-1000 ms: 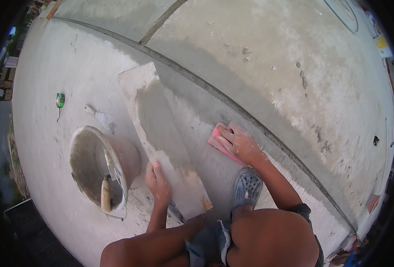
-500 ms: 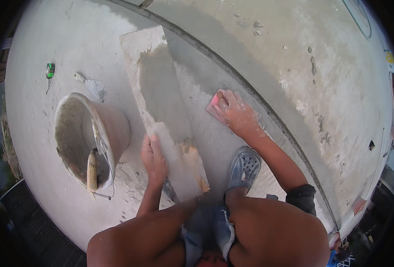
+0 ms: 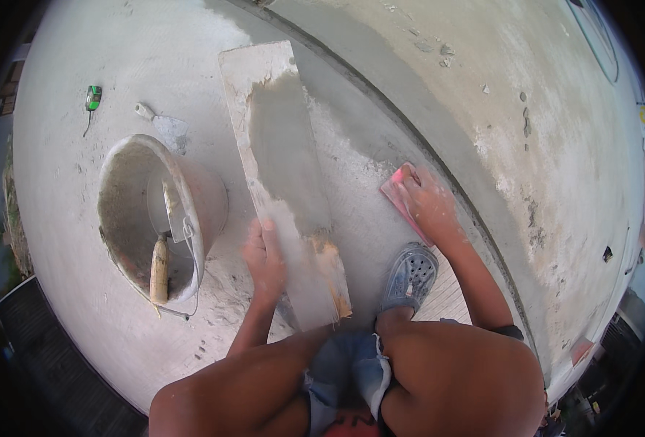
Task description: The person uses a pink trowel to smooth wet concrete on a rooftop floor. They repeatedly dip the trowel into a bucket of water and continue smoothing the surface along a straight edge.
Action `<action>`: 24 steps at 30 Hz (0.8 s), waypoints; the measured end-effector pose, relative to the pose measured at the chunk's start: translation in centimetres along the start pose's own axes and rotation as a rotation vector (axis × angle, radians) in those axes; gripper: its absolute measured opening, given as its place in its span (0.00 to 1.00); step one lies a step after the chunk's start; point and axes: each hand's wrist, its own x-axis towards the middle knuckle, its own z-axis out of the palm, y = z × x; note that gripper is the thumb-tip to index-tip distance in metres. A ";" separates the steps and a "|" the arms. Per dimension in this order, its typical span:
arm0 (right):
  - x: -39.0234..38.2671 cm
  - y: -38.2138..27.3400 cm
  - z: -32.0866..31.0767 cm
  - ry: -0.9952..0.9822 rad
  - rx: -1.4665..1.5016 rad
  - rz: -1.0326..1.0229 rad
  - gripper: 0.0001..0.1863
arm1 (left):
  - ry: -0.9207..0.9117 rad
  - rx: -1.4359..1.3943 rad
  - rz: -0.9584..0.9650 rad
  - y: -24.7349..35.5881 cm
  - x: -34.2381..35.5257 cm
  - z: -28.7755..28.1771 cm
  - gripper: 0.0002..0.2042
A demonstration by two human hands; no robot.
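A long pale board (image 3: 330, 269), smeared along its middle with wet grey mortar, slants away from me. My left hand (image 3: 264, 258) grips its left edge, thumb on top. To the right, my right hand (image 3: 433, 207) is closed around a pink float (image 3: 399, 197), whose flat plate rests on the concrete floor beside a long dark groove (image 3: 381, 98). The fingers cover much of the float's grip. Damp, darker mortar (image 3: 359, 138) covers the floor between the board's far part and the groove.
Left of the board stands a mortar-stained bucket (image 3: 204, 189) with a wooden-handled trowel (image 3: 160, 271) in it. Beyond lie a putty knife (image 3: 168, 130) and a green-and-black tape measure (image 3: 94, 98). My shoe (image 3: 410, 277) is planted near the float. Loose crumbs (image 3: 446, 54) lie past the groove.
My right hand has slid the float to the right and nearer me along the floor. My left hand still grips the board. The whole view has shifted slightly.
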 end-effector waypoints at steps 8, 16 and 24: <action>5.3 -9.4 -12.5 -0.121 0.523 -0.176 0.17 | -0.022 -0.023 -0.016 -1.7 0.6 -0.6 0.18; 13.6 -37.2 -7.6 -0.107 0.162 -1.222 0.20 | 0.005 -0.139 0.006 -2.3 0.3 -1.1 0.20; 20.0 -43.6 9.0 -0.575 -0.106 -0.514 0.22 | -0.103 -0.014 -0.065 -1.9 0.4 -1.5 0.24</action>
